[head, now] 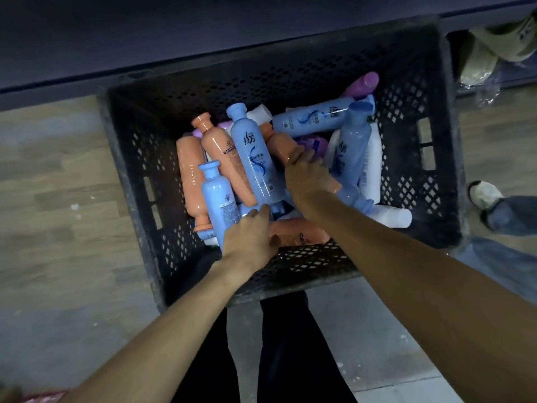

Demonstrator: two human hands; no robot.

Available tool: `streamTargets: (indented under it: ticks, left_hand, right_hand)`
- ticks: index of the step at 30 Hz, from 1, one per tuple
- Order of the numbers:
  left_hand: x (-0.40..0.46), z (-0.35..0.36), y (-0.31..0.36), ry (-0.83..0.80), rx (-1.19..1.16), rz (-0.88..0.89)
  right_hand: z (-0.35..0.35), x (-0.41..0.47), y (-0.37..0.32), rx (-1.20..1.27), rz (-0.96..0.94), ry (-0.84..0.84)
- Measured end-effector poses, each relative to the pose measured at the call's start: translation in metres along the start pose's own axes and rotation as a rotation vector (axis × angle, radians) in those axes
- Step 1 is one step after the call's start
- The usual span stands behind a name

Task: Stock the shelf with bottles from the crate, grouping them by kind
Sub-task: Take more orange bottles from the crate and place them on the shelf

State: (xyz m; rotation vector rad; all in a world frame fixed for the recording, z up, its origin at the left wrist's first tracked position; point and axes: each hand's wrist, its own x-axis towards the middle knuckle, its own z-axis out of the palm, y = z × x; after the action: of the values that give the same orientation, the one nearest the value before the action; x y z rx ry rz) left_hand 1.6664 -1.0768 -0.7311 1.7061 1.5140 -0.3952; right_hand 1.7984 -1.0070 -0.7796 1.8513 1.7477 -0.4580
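Two bare forearms enter from the lower edge and reach down into a black perforated crate [418,158] standing on a wood-patterned floor [52,175]; the person's dark trousers [279,353] show between the arms. The crate holds a loose heap of bottles lying at mixed angles. At the left of the heap, an orange bottle [189,175] lies with its long axis running near to far, cap toward the camera. Beside it a small blue bottle [218,199] points its cap away from the camera, and the left hand [250,237] rests at its lower end, fingers curled downward; whether it grips that bottle or only touches it cannot be told. A second orange bottle [223,158] and a tall blue bottle [255,152] lie side by side, caps pointing to the far wall. The right hand [308,175] is curled over an orange bottle at the centre of the heap, knuckles up; its fingertips are hidden, so the grasp itself is not visible. To the right, a blue bottle [313,116] lies crosswise, another blue bottle [351,146] leans cap-up, and a purple bottle [363,84] points to the far right corner. White bottles [389,216] are mostly buried. A dark shelf edge [203,56] crosses the top. A shoe [483,194] is cut off at the right
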Motion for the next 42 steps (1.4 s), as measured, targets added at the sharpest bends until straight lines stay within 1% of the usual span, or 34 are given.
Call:
streamTargets:
  ticks: [2, 5, 9, 10, 12, 14, 18, 21, 25, 29, 31, 35, 38, 42]
  left_hand:
    - [0.004, 0.005, -0.002, 0.004, 0.002, 0.01]
    - [0.01, 0.009, -0.004, 0.017, 0.005, 0.029]
    - [0.011, 0.01, -0.003, 0.015, 0.0, 0.048]
    - [0.009, 0.008, -0.002, 0.009, 0.009, 0.057]
    - [0.002, 0.002, 0.001, 0.002, 0.025, 0.071]
    - [-0.006, -0.011, 0.005, 0.0, 0.031, 0.081]
    - [-0.022, -0.047, 0.021, 0.024, -0.004, 0.077]
    - [-0.036, -0.075, 0.033, 0.084, -0.106, 0.082]
    - [-0.051, -0.106, 0.046, 0.174, -0.264, 0.097]
    - [-0.07, -0.138, 0.052, 0.272, -0.521, 0.098]
    - [-0.08, -0.153, 0.051, 0.333, -0.593, 0.06]
    - [-0.103, -0.184, 0.053, 0.46, -0.62, 0.025]
    - [-0.125, -0.209, 0.055, 0.47, -0.624, 0.02]
    - [-0.154, -0.24, 0.055, 0.514, -0.573, 0.024]
  right_hand:
    - [0.002, 0.008, 0.001, 0.018, -0.04, -0.072]
    - [-0.004, 0.02, 0.004, -0.018, -0.052, -0.013]
    - [-0.015, 0.027, 0.012, 0.144, -0.1, -0.027]
    - [-0.018, 0.027, 0.013, 0.151, -0.098, -0.049]
    - [-0.022, 0.025, 0.015, 0.156, -0.056, -0.088]
    - [-0.034, 0.016, 0.019, 0.209, 0.014, -0.093]
    - [-0.088, -0.017, 0.039, 0.356, 0.044, -0.106]
    - [-0.133, -0.05, 0.047, 0.433, 0.02, -0.046]
    - [-0.181, -0.086, 0.039, 0.625, -0.028, 0.04]
    - [-0.22, -0.112, 0.024, 0.811, -0.074, 0.103]
    - [-0.237, -0.124, 0.018, 0.873, -0.11, 0.132]
    - [-0.269, -0.149, 0.012, 0.933, -0.164, 0.169]
    - [-0.293, -0.167, 0.009, 0.932, -0.169, 0.194]
    - [-0.328, -0.194, 0.004, 0.916, -0.167, 0.232]
